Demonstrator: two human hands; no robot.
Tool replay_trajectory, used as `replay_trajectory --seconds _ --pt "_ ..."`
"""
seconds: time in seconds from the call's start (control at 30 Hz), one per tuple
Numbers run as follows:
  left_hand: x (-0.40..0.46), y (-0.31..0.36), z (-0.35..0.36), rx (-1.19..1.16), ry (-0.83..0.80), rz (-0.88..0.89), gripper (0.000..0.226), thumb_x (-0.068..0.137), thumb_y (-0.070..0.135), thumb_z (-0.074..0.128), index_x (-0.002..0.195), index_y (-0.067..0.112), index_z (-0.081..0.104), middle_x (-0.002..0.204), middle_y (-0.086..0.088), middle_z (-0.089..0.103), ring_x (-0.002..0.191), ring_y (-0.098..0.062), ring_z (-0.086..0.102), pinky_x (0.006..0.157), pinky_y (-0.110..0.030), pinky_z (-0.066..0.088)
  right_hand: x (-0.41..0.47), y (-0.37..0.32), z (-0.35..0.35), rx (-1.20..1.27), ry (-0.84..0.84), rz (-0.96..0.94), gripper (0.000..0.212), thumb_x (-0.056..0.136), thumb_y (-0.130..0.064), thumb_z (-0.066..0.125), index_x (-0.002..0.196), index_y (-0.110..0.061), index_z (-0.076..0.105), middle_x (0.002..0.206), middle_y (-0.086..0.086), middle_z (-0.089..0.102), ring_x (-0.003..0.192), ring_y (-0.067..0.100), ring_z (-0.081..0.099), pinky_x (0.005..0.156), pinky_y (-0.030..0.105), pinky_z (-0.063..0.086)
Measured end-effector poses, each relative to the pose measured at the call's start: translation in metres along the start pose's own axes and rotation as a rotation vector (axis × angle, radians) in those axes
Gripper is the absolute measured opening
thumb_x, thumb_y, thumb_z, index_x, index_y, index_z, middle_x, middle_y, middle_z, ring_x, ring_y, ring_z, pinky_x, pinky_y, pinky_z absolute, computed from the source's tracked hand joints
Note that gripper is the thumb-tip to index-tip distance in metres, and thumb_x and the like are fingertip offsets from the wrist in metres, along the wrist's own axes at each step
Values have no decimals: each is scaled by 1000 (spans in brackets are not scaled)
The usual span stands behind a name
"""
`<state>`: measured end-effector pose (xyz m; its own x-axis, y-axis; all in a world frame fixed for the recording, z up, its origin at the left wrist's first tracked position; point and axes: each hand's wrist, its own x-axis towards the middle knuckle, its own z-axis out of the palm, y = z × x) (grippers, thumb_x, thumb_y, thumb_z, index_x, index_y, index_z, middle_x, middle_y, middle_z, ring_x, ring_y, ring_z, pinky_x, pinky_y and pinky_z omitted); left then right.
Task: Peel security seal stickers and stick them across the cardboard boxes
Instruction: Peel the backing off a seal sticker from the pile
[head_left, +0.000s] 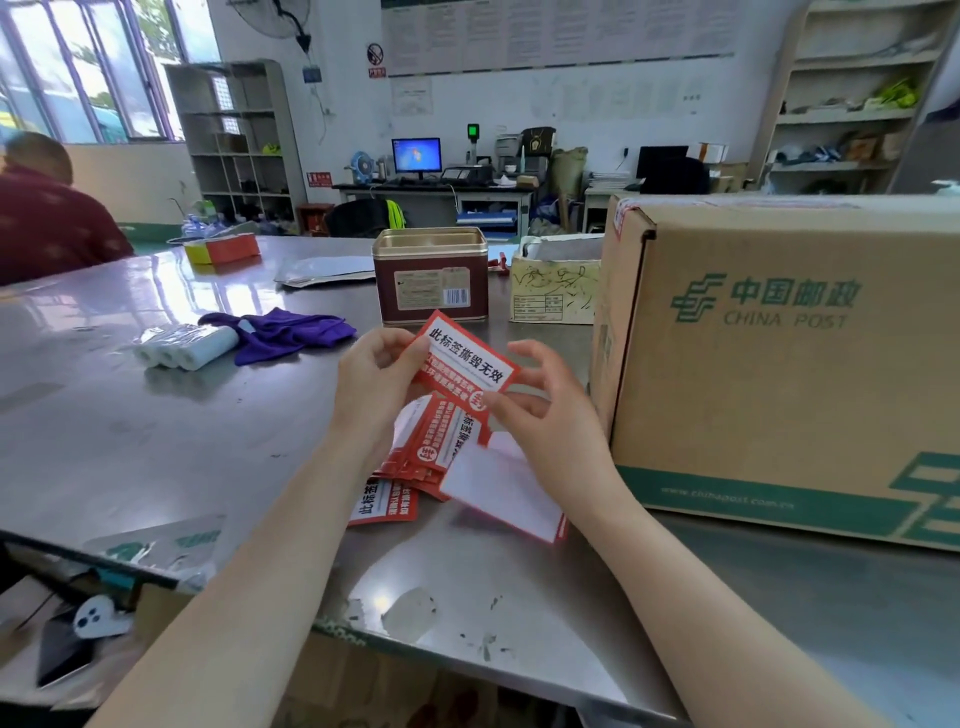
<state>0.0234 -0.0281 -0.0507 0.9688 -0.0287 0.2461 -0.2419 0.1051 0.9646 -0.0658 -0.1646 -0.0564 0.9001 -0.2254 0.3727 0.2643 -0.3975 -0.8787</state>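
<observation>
Both hands held one red seal sticker (465, 361) above the counter (130, 426): left hand (376, 379) pinched its left end, right hand (540, 410) pinched its lower right corner. More stickers (431, 447) lay piled below near the front edge. China Post cardboard box (789, 364) stood at the right edge.

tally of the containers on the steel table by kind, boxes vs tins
Cardboard boxes: 2, the large China Post box and the small open scribbled box
Metal tins: 1, the open brown tin
Total: 3
</observation>
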Motion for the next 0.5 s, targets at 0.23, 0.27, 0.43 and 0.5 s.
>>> replay_trajectory --seconds 0.23,0.27,0.43,0.5 --pt "-7 7 -1 103 -260 -8 23 90 15 59 113 11 64 97 -5 73 77 -12 71 57 -15 50 -1 -4 0 30 144 -69 36 93 -18 54 126 -28 43 91 -20 56 78 -8 61 57 7 50" --pt "-8 7 -1 113 -237 0 23 90 16 60 112 10 65 97 -5 73 76 -12 71 57 -14 50 -1 -4 0 32 130 -61 36 93 -19 54 125 -29 43 93 -19 56 81 -5 62 58 8 51" --pt "-9 11 -4 97 -272 -47 17 89 14 60 103 9 68 91 -3 75 75 -11 71 59 -15 51 1 1 -1 38 118 13 19 94 -18 51 112 -24 50 103 -7 58 76 2 63 54 10 52" --pt "-9 13 -6 127 -306 -40 15 88 14 60 99 9 69 89 -3 75 76 -12 71 60 -17 53 1 3 -1 19 141 14 19 95 -18 50 112 -23 50 109 -2 59 79 5 64 52 8 50"
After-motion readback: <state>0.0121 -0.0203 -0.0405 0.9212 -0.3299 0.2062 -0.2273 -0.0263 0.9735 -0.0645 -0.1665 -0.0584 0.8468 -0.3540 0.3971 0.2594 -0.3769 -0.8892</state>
